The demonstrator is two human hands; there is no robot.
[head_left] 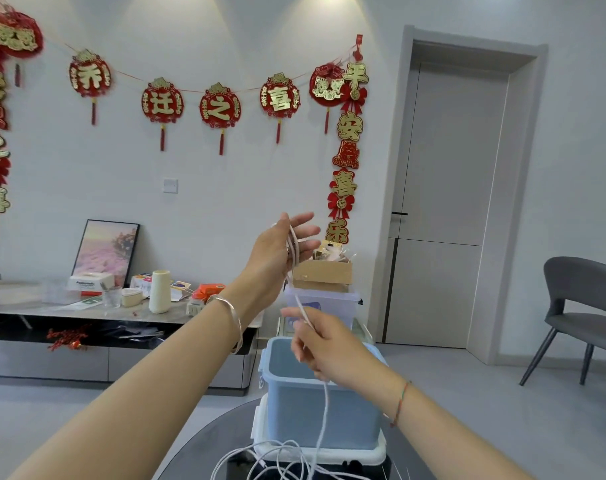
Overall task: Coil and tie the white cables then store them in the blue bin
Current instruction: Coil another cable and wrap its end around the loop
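My left hand (277, 258) is raised at centre, fingers curled round loops of a white cable (324, 414). The cable runs down from it to my right hand (324, 344), which pinches the strand lower and slightly to the right. From there the cable hangs in front of the blue bin (329, 414) and ends in a loose tangle (284, 460) on the dark round table (204, 448). The bin stands open on a white lid or base, right below my right hand; I see nothing inside it.
Behind the bin stand a clear plastic box (332, 306) and a cardboard box (324, 273) stacked on it. A low cabinet (52, 341) with cluttered items runs along the left wall. A grey chair (585, 327) sits at right, beside a closed door (447, 202).
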